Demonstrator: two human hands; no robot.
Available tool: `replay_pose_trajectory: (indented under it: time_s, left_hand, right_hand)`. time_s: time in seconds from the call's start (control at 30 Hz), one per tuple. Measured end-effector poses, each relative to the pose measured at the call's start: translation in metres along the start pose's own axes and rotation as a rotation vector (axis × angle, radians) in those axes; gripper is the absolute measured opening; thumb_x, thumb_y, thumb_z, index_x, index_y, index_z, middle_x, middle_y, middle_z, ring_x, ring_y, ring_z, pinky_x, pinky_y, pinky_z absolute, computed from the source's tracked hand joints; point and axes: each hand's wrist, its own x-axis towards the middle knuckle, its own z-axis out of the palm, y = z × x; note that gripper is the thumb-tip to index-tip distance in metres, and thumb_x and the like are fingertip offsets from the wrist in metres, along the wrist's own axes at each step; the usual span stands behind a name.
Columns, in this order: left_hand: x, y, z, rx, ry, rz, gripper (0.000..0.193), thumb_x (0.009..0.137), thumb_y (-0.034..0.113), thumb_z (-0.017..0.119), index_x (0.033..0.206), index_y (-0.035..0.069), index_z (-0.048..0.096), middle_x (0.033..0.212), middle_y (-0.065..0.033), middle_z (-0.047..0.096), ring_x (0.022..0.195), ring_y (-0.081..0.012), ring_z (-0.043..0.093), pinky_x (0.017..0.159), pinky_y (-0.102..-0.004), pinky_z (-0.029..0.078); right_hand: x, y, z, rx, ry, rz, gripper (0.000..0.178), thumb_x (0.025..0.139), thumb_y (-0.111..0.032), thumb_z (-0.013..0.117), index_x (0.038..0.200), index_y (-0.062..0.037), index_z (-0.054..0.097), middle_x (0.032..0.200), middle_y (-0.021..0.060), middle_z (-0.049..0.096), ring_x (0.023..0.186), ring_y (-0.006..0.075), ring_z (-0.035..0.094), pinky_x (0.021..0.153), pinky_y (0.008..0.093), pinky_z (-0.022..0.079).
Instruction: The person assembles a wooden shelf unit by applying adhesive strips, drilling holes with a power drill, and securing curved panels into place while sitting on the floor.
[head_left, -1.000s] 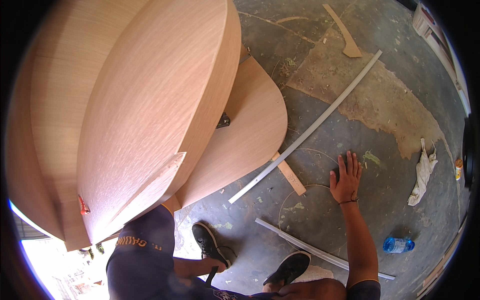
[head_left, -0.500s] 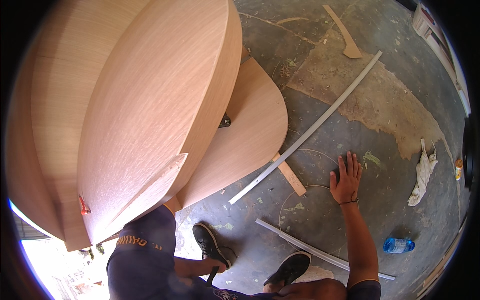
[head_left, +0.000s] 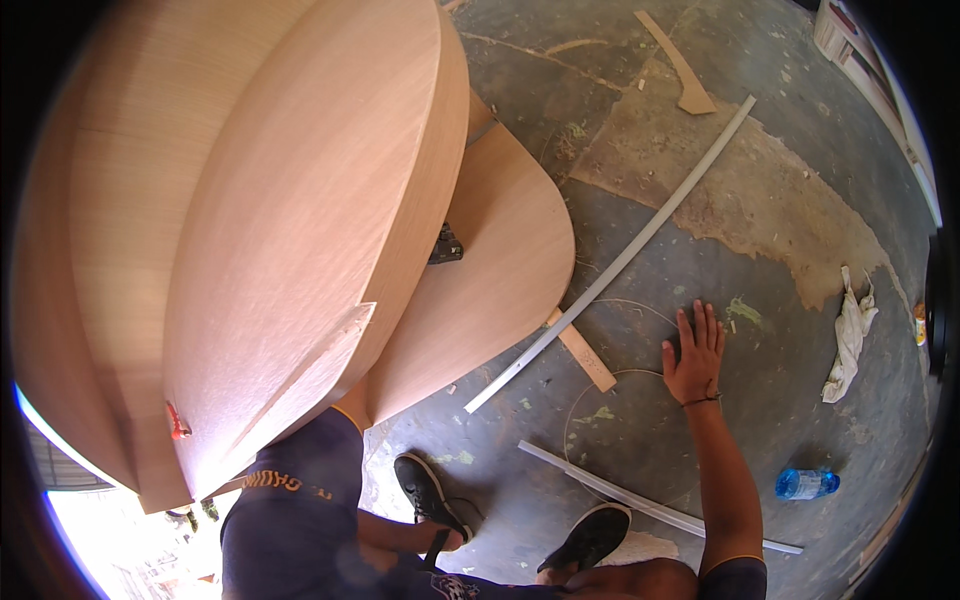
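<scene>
My right hand (head_left: 694, 358) is stretched out over the grey floor with its fingers extended, holding nothing. A thin wire loop (head_left: 625, 372) runs close beside it; whether my palm touches the floor I cannot tell. My left sleeve (head_left: 300, 470) goes in beneath a large curved wood-grain panel (head_left: 300, 200), which hides my left hand. Under that panel lies a flat rounded board (head_left: 500, 240), with a black tool (head_left: 446, 246), partly hidden, on it. A red object (head_left: 178, 420) shows at the panel's lower left edge.
A long metal strip (head_left: 620, 260) lies across a short wooden slat (head_left: 585, 358). Another strip (head_left: 650, 505) is by my right shoe (head_left: 590, 538). To the right are a white rag (head_left: 848, 345) and a blue-labelled bottle (head_left: 807, 484). A wood offcut (head_left: 680, 70) lies farther off.
The view has shifted slightly, so more of the black tool shows beside the large panel. My right hand keeps its place over the floor.
</scene>
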Motion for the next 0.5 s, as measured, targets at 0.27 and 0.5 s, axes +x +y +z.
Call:
replay_pose_trajectory:
  time_s: [0.27,0.5]
  left_hand:
    - [-0.01,0.014,-0.006,0.103,-0.02,-0.028,0.034,0.079,0.027,0.066,0.088,-0.005,0.062,0.07,-0.0162,0.067,0.061,-0.0244,0.067,0.063,-0.0348,0.053]
    - [-0.021,0.023,-0.009,0.045,-0.011,0.001,0.036,0.079,0.025,0.064,0.097,-0.006,0.059,0.076,-0.0172,0.068,0.062,-0.0248,0.068,0.064,-0.0353,0.053]
  right_hand:
    - [-0.002,0.002,-0.001,0.01,0.012,-0.001,0.05,0.087,-0.03,0.053,0.133,-0.0104,0.048,0.144,0.016,0.036,0.137,0.0362,0.028,0.112,0.0499,0.02]
    - [-0.003,0.002,-0.001,0.002,0.019,-0.006,0.05,0.087,-0.029,0.054,0.133,-0.0105,0.047,0.144,0.0155,0.036,0.136,0.0359,0.028,0.112,0.0495,0.02]
